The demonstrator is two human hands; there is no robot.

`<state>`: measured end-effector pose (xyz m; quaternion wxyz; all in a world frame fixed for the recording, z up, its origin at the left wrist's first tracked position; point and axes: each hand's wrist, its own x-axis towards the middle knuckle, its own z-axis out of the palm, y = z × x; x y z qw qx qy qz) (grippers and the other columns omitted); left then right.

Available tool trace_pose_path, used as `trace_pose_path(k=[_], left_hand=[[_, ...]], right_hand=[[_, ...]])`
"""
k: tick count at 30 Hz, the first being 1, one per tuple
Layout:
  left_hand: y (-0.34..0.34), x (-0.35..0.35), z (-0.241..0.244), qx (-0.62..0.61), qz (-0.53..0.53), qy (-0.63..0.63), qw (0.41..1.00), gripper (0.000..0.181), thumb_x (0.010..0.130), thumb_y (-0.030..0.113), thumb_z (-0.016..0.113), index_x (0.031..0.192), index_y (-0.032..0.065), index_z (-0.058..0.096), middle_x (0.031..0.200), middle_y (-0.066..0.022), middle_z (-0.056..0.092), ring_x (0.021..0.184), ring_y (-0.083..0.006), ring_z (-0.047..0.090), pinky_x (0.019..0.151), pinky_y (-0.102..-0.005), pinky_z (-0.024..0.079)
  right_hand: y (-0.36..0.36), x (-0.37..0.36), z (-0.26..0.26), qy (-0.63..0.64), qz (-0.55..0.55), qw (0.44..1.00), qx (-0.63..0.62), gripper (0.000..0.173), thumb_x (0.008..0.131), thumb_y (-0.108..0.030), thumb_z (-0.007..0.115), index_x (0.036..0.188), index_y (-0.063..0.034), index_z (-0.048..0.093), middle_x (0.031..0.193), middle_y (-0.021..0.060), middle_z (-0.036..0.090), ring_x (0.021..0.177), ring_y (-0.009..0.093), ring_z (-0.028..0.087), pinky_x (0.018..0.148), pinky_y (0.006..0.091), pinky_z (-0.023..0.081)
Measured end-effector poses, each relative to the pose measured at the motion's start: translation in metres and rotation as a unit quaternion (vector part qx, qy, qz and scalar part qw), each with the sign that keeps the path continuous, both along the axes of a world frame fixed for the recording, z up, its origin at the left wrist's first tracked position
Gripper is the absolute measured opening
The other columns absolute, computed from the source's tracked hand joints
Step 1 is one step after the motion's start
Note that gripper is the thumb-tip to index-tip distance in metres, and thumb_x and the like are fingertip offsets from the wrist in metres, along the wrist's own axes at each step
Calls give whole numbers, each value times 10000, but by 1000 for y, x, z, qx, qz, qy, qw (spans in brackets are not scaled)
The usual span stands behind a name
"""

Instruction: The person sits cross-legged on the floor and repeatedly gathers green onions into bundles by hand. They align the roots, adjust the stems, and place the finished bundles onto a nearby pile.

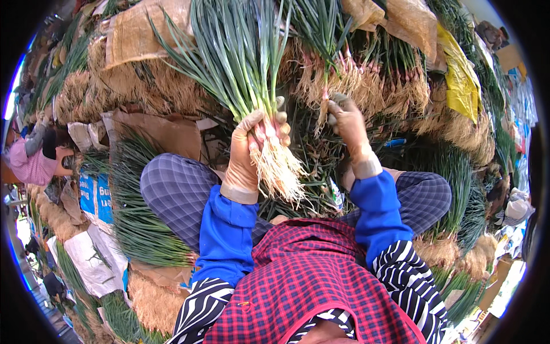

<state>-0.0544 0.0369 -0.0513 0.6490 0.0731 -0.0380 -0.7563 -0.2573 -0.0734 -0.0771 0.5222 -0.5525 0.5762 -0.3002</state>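
Note:
My left hand [245, 150], in a tan glove, grips a bunch of spring onions [245, 64] just above the pinkish bulbs. Its pale roots [281, 172] hang towards me and the green leaves fan out away from me. To the right, my right hand [349, 120], gloved too and a little blurred, has its fingers closed at the root end of a thin spring onion stalk [325, 88]. The leaves of that stalk run up among a heap of spring onions [374, 69] with long dry roots.
Loose leaf trimmings [318, 159] lie between my crossed legs. Brown paper sheets [148, 32] and a yellow plastic sheet [462, 73] cover parts of the heaps. More spring onions [146, 206] lie beside my left knee. Another person [36, 150] sits at the far left.

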Motion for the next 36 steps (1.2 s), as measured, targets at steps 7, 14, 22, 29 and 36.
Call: trace_pose_path(k=[7, 14, 22, 29, 36], left_hand=[[10, 14, 14, 69, 11, -103, 992, 311, 853, 206, 543, 1040, -34, 604, 879, -157, 653, 792, -303, 643, 762, -404, 531], [11, 9, 12, 120, -34, -128, 984, 298, 873, 165, 524, 1023, -85, 583, 849, -164, 618, 646, -196, 603, 602, -277, 538], [12, -1, 26, 178, -3, -170, 969, 301, 828, 224, 564, 974, -31, 630, 928, -156, 659, 840, -280, 647, 766, -389, 542], [9, 5, 15, 132, -6, -149, 980, 304, 830, 192, 550, 946, -81, 611, 804, -168, 626, 779, -285, 627, 768, -386, 526], [11, 4, 12, 142, 10, -135, 981, 227, 826, 191, 569, 899, -17, 623, 864, -161, 637, 777, -274, 637, 818, -467, 525]], right_hand=[[42, 31, 41, -259, 143, 952, 81, 230, 966, -231, 483, 1004, -29, 585, 609, -21, 487, 455, 47, 373, 408, 187, 289], [73, 32, 26, -112, 330, 937, 17, 207, 950, -204, 533, 1071, -49, 599, 703, -4, 543, 629, 67, 470, 574, 222, 412], [17, 36, 52, -214, 65, 974, 28, 425, 919, -316, 591, 1268, -93, 496, 661, -61, 495, 487, 16, 395, 400, 160, 275], [7, 66, 27, -139, 220, 960, 106, 487, 878, -279, 644, 1265, -30, 483, 939, 104, 646, 741, 138, 610, 635, 296, 493], [18, 77, 1, 192, 170, 870, -420, 209, 884, -268, 562, 808, -78, 520, 602, 139, 551, 560, 367, 569, 492, 458, 435]])
